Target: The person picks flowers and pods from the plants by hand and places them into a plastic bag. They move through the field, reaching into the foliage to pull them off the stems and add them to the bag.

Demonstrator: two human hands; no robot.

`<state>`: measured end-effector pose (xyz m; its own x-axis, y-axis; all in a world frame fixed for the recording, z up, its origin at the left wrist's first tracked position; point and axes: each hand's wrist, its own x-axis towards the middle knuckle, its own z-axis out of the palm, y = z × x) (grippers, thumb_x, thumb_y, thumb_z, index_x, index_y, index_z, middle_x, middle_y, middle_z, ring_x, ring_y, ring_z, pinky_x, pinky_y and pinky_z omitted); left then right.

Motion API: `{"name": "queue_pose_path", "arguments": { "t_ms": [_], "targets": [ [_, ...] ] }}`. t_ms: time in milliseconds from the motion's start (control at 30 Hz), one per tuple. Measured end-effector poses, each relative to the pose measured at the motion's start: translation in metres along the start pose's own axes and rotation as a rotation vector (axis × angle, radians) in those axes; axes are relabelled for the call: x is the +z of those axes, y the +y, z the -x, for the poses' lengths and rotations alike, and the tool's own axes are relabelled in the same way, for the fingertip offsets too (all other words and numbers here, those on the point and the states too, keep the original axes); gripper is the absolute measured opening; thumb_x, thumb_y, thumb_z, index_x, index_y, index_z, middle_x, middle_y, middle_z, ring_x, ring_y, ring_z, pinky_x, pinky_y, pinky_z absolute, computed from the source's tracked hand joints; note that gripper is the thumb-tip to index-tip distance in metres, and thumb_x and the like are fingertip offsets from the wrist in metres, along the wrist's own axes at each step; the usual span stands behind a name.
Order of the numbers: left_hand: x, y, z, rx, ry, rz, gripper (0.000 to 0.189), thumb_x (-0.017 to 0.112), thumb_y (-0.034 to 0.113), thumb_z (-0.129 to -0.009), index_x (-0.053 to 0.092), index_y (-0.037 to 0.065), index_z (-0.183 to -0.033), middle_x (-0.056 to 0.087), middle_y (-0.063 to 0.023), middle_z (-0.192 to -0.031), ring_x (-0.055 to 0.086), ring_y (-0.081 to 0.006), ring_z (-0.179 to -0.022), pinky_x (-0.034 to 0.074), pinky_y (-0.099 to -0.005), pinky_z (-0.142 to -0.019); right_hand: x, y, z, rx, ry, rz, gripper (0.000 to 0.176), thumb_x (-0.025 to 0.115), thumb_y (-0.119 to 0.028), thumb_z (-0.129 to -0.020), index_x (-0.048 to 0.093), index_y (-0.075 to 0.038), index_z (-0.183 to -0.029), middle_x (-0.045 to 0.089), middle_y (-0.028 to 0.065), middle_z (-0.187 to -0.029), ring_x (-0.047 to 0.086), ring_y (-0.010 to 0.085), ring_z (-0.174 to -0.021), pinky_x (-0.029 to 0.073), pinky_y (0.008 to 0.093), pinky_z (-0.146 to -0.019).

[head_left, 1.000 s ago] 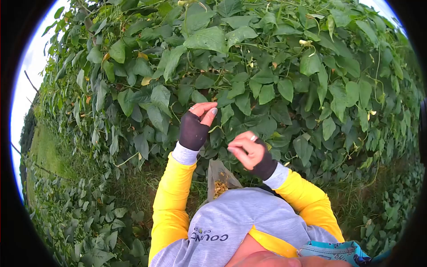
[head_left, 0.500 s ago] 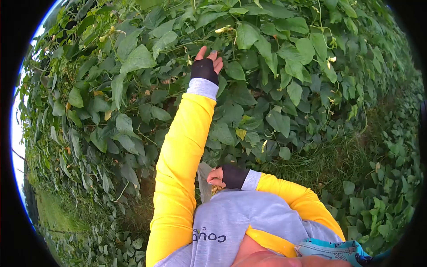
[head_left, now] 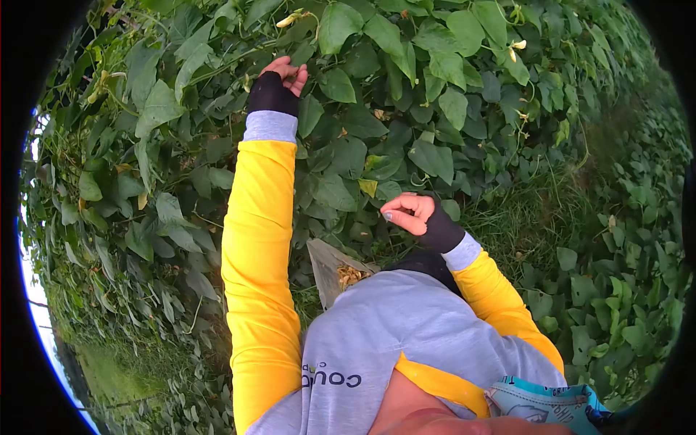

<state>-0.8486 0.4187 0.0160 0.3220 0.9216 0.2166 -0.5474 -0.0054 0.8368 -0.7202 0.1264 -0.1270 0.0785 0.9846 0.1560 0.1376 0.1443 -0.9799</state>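
My left hand, in a black fingerless cover, reaches up among the green leaves and thin stems of a climbing bean plant. Its fingers are loosely bent and apart, with nothing visible between them. A pale yellow flower or bud hangs just above it. My right hand is in front of the lower foliage, thumb and fingers pressed together. Whatever it may hold is too small or hidden to make out. Below it, against my waist, a whitish translucent bag gapes with dry yellowish-brown pods inside.
Dense vines rise in front and to both sides. More pale flowers hang at the upper right. Grass grows at the foot of the plants, and low leafy plants stand at the right.
My right hand has come away from the bag's mouth, up and to the right. My left hand stays among the leaves, its fingers more bent. The view has shifted to the right.
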Motion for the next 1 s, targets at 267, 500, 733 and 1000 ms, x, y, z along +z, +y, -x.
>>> {"name": "queue_pose_path", "arguments": {
  "t_ms": [267, 500, 733, 1000],
  "targets": [
    [-0.036, 0.021, 0.103, -0.128, -0.121, -0.159, 0.014, 0.061, -0.002, -0.087, 0.060, 0.000, -0.100, 0.066, -0.0127, -0.100, 0.066, -0.0229, -0.091, 0.056, -0.0305, -0.081, -0.062, -0.011, -0.012, -0.203, 0.471, 0.036, 0.019, 0.066, -0.005, -0.090, 0.068, -0.003, -0.108, 0.061, -0.0012, -0.088, 0.055, 0.0047, -0.075, 0.043, 0.0195, -0.070],
    [-0.151, -0.036, 0.264, -0.424, -0.116, -0.773, 0.013, 0.073, 0.005, -0.081, 0.068, 0.003, -0.093, 0.067, -0.0015, -0.078, 0.059, -0.0081, -0.068, 0.048, -0.0227, -0.065, -0.053, 0.013, -0.022, -0.141, 0.371, 0.006, 0.017, 0.068, -0.006, -0.087, 0.069, -0.001, -0.103, 0.062, -0.0010, -0.084, 0.053, 0.0039, -0.069, 0.042, 0.0194, -0.064],
    [-0.175, -0.096, 0.350, -0.075, -0.097, -1.462, 0.019, 0.067, 0.015, -0.082, 0.070, 0.007, -0.099, 0.071, -0.0123, -0.082, 0.069, -0.0280, -0.072, 0.054, -0.0366, -0.065, 0.083, 0.012, -0.038, -0.121, -0.558, 0.182, 0.026, 0.067, -0.013, -0.085, 0.068, -0.006, -0.110, 0.067, 0.0048, -0.075, 0.059, 0.0164, -0.070, 0.048, 0.0302, -0.068],
    [-0.198, -0.123, 0.383, -0.068, 0.136, -1.456, 0.025, 0.070, 0.014, -0.074, 0.068, 0.012, -0.099, 0.068, -0.0112, -0.084, 0.066, -0.0299, -0.079, 0.045, -0.0447, -0.090, 0.118, 0.043, -0.074, -0.419, -0.945, 0.428, 0.046, 0.065, -0.022, -0.085, 0.058, -0.009, -0.129, 0.047, 0.0236, -0.141, 0.041, 0.0371, -0.133, 0.033, 0.0428, -0.110]
  ]
}}
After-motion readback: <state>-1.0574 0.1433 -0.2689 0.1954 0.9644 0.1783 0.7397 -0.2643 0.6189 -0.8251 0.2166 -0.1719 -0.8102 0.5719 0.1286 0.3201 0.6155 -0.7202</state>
